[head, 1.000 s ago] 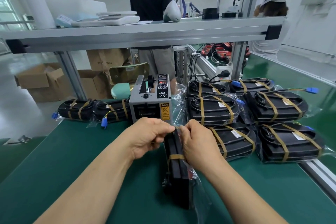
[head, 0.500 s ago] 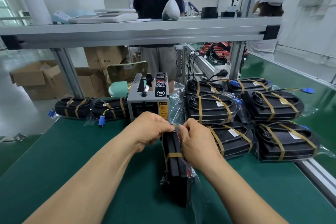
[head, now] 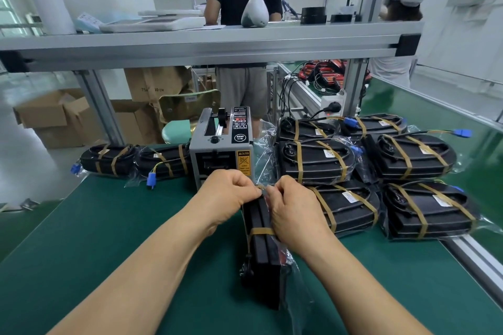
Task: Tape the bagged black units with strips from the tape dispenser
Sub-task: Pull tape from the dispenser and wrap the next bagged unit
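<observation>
Tape point(head: 260, 187) is pinched by the left hand point(head: 228, 196) and right hand point(head: 292, 212), both curled tight at the far end of a bagged black unit point(head: 262, 258) standing on edge on the green tabletop point(head: 109, 239), just before the tape dispenser point(head: 221, 155); taped units point(head: 408, 156) lie to the right.

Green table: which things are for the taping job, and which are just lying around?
For the job:
left hand and right hand, both pinching the top of the bagged black unit
tape dispenser
finished taped units

Just lying about:
cardboard boxes
white egg-shaped shell
power socket
</observation>
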`<action>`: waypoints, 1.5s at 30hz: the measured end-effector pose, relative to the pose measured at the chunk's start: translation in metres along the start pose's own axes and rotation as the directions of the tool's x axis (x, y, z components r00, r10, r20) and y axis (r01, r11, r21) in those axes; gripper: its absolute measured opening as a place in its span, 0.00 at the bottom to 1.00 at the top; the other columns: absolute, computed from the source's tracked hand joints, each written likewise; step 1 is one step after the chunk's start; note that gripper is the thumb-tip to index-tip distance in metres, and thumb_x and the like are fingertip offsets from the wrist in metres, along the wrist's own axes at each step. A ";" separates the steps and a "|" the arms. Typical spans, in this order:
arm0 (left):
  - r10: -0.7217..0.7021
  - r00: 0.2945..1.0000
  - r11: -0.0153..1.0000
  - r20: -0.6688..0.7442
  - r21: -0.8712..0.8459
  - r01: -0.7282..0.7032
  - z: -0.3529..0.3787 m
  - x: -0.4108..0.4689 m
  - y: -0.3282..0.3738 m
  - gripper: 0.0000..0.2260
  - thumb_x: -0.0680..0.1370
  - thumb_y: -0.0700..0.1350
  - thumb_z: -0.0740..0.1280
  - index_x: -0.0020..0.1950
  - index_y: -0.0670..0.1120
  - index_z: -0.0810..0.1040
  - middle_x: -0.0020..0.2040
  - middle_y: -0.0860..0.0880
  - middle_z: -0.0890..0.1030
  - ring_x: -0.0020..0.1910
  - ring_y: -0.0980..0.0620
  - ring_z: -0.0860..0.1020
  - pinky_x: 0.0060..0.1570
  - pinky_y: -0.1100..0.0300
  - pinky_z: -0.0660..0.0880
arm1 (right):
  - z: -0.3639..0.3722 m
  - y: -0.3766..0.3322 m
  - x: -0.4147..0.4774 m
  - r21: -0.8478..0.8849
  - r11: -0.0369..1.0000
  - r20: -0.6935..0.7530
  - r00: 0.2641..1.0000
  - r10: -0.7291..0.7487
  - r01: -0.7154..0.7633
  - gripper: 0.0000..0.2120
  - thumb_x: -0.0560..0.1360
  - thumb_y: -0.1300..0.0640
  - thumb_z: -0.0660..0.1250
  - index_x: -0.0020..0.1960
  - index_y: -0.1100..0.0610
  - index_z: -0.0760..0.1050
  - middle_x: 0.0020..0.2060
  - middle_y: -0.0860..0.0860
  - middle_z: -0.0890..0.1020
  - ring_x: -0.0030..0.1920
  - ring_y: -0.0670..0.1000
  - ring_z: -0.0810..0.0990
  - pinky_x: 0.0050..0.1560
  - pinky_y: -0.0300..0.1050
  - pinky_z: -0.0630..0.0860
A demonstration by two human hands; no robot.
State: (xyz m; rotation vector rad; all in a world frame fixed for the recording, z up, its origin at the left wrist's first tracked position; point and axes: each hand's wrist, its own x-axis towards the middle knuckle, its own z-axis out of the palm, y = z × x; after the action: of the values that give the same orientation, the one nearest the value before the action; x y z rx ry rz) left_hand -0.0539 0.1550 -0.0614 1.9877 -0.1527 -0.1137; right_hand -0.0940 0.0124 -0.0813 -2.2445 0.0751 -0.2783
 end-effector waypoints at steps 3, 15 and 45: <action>-0.017 0.995 1.000 -0.101 0.018 0.019 0.007 -0.003 -0.006 0.06 0.73 0.48 0.74 0.43 0.48 0.79 0.37 0.54 0.80 0.38 0.57 0.76 0.37 0.61 0.69 | -0.001 -0.002 0.000 -0.002 1.000 0.003 1.000 -0.005 0.005 0.14 0.82 0.46 0.57 0.40 0.50 0.67 0.36 0.51 0.78 0.38 0.54 0.77 0.40 0.50 0.74; -0.132 0.987 0.955 0.088 -0.255 0.151 0.006 -0.012 -0.007 0.11 0.75 0.43 0.73 0.54 0.44 0.75 0.26 0.57 0.76 0.21 0.63 0.70 0.23 0.70 0.66 | -0.002 -0.003 -0.002 0.026 1.000 -0.009 1.000 0.007 -0.007 0.14 0.82 0.47 0.58 0.41 0.52 0.69 0.36 0.51 0.79 0.39 0.55 0.77 0.42 0.52 0.75; -0.054 0.914 0.977 -0.402 -0.212 -0.036 -0.048 -0.061 -0.034 0.03 0.78 0.51 0.68 0.49 0.56 0.81 0.41 0.56 0.81 0.37 0.58 0.76 0.40 0.63 0.73 | 0.000 0.017 -0.089 0.816 0.566 0.107 0.993 0.057 -0.120 0.31 0.56 0.61 0.77 0.58 0.47 0.80 0.50 0.50 0.87 0.50 0.49 0.86 0.47 0.40 0.80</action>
State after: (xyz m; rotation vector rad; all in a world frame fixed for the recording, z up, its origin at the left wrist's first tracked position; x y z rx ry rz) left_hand -0.1047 0.2213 -0.0726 1.7527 0.1342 0.2687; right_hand -0.1796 0.0144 -0.1098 -1.2852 0.0114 -0.1293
